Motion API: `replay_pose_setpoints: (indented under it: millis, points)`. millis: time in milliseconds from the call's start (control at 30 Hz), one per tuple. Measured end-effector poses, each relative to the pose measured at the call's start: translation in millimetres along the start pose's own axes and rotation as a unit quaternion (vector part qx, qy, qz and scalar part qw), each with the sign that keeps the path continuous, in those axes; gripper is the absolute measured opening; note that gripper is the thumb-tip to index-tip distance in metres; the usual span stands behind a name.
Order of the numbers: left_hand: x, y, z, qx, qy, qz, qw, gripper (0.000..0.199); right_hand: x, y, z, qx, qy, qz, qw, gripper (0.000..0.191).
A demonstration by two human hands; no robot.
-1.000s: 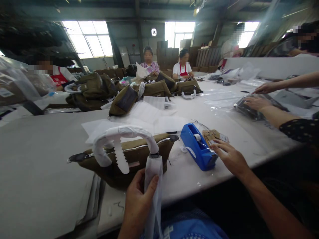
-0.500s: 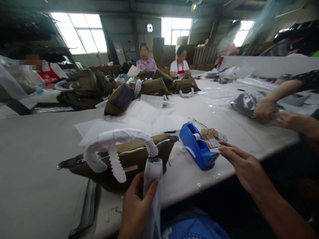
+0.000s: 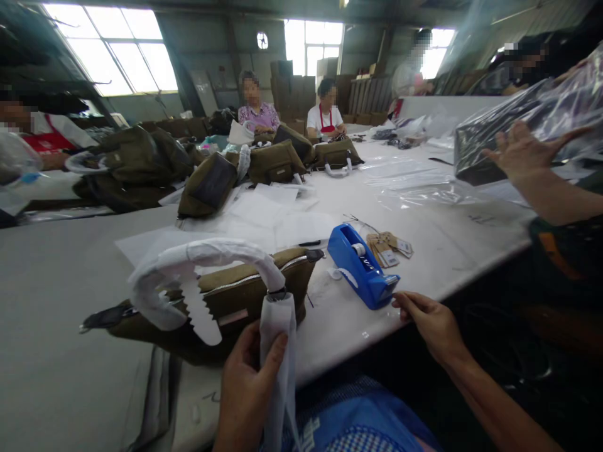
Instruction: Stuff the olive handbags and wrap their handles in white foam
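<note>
An olive-brown handbag [image 3: 245, 285] with a silver zipper lies on the table in front of me. Its handle [image 3: 211, 252] is wrapped in white and arches over the top. My left hand [image 3: 252, 370] pinches the white wrapping strip [image 3: 277, 339] that hangs below the handle's right end. Right of the bag stands a blue tape dispenser [image 3: 360, 270]. At its cutting edge, my right hand [image 3: 428, 320] is closed with thumb and fingertips together; the clear tape between them is barely visible.
White sheets [image 3: 264, 210] lie behind the bag, near more olive bags [image 3: 277, 162]. Brown tags [image 3: 389, 248] rest beyond the dispenser. At right, a co-worker's hand [image 3: 527, 150] touches a plastic-wrapped dark bag [image 3: 480, 141]. Other people sit across the table.
My right hand has drawn down past the dispenser's cutting edge, fingers now pinched tighter. My left hand keeps its hold. The co-worker's wrapped bag has been raised. The view has turned slightly right.
</note>
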State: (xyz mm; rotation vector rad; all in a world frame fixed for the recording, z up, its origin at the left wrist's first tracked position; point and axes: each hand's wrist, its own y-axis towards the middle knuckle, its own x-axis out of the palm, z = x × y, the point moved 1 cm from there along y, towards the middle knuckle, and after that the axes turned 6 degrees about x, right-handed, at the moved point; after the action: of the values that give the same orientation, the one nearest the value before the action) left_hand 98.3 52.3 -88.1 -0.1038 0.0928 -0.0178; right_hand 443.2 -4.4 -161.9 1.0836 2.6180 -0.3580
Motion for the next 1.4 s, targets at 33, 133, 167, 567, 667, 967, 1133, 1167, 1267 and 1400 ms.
replay_pose_setpoints:
  millis: [33,133,167,567,667,967,1133,1167,1267,1400]
  points:
    - [0.5,-1,0,0.000,-0.005,0.004,1.000,0.051,-2,0,4,0.000,-0.016,0.003,1.000,0.052]
    - [0.4,-1,-1,-0.001,-0.011,0.000,1.000,0.052,-12,-8,9,-0.024,-0.056,0.018,0.998,0.045]
    - [-0.2,0,-2,-0.001,-0.009,-0.005,1.000,0.053,-16,-14,8,-0.059,-0.075,0.021,0.995,0.040]
    - [-1.2,0,-9,0.051,-0.016,-0.018,0.998,0.041,42,-75,-104,-0.526,-0.042,-0.168,0.833,0.018]
    - [-0.2,-1,-7,0.064,-0.031,-0.021,0.997,0.037,76,-90,-125,-0.491,-0.004,-0.235,0.839,0.006]
    - [0.2,-3,-4,0.087,-0.044,-0.029,0.995,0.033,135,-94,-146,-0.374,-0.082,-0.247,0.890,0.033]
    - [-0.8,-2,-3,0.085,-0.034,-0.033,0.995,0.033,132,-88,-153,-0.336,-0.180,-0.257,0.888,0.033]
    - [-1.2,-3,-3,0.081,-0.035,-0.033,0.996,0.033,130,-87,-155,-0.331,-0.197,-0.255,0.887,0.034]
    - [-2.5,-7,1,0.058,-0.056,-0.038,0.996,0.034,127,-81,-156,-0.305,-0.232,-0.251,0.889,0.044]
    - [-2.4,-12,8,0.017,-0.126,-0.064,0.990,0.039,133,-69,-140,-0.110,-0.124,-0.429,0.888,0.062]
